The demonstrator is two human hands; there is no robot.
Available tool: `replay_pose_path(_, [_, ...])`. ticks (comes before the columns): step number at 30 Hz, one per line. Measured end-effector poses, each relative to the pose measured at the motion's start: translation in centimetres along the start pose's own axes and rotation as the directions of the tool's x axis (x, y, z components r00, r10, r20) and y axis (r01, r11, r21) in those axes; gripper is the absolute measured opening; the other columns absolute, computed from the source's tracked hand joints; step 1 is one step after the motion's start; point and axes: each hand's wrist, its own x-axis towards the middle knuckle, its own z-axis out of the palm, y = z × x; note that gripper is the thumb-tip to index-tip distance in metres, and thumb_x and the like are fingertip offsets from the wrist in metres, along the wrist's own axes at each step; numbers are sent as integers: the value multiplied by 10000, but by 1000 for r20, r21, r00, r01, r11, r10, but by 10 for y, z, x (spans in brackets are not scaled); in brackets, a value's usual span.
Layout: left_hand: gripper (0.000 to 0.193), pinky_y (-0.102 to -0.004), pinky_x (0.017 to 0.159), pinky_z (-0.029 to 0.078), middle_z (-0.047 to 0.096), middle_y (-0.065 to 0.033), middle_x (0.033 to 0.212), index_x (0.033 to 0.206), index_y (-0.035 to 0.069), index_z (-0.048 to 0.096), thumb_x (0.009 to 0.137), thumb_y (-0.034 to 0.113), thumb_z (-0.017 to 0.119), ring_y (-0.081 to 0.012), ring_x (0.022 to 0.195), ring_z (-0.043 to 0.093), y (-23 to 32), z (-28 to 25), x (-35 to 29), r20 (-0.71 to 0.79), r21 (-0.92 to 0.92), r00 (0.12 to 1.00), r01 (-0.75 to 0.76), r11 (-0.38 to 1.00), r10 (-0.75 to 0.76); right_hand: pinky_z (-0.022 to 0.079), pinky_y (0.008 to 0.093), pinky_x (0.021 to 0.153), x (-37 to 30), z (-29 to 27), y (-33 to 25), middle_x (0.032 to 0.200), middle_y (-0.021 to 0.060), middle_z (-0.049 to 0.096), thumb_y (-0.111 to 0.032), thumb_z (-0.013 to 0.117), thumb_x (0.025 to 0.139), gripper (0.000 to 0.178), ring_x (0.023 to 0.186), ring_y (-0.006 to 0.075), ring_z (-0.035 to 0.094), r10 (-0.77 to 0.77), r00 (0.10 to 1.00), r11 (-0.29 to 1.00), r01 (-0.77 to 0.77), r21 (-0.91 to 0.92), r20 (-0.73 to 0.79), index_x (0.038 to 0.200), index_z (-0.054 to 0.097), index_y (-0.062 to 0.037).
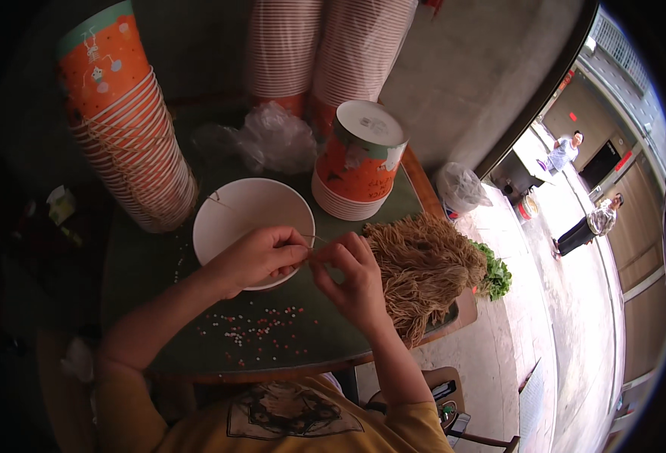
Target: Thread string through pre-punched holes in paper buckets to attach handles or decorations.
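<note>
Over the front right rim of a white paper bucket (227, 226), my two hands meet with their fingertips pinched close together. Between them shows a short bit of thin pale string (312, 237). My left hand (268, 253) is closed on it, thumb against forefinger. My right hand (352, 275) pinches at the same spot from the other side; what lies right between the fingertips is too small to make out. Another piece of thin string (223, 201) lies across the bucket's far left rim. Small red, white and orange beads (261, 332) are scattered on the green tabletop nearer to me.
A heap of brown stringy strands (423, 264) lies right of my right hand, with green leaves (495, 272) behind it. Stacked orange paper buckets (132, 143) stand left, upturned ones (359, 162) behind. Crumpled clear plastic (276, 140) sits between. Two people are outside at right.
</note>
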Motion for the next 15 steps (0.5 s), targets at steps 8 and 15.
replay_pose_path(8, [178,-211,697,456,599,-16,898,1057,17,601,931,137,564,-73,777,555,2,-5,2,29,-140,994,106,984,-103,466,292,658,-5,20,-11,832,57,555,-8,715,771,138,750,178,553,86,995,987,-78,137,-53,881,639,-43])
replay_pose_path(15, [203,-250,818,487,597,-56,1028,1107,6,574,918,77,556,-120,901,580,9,-10,-8,75,-194,993,109,975,-96,457,306,648,-8,19,-8,806,56,550,9,707,768,172,731,199,549,24,996,998,-20,54,-81,917,662,-63])
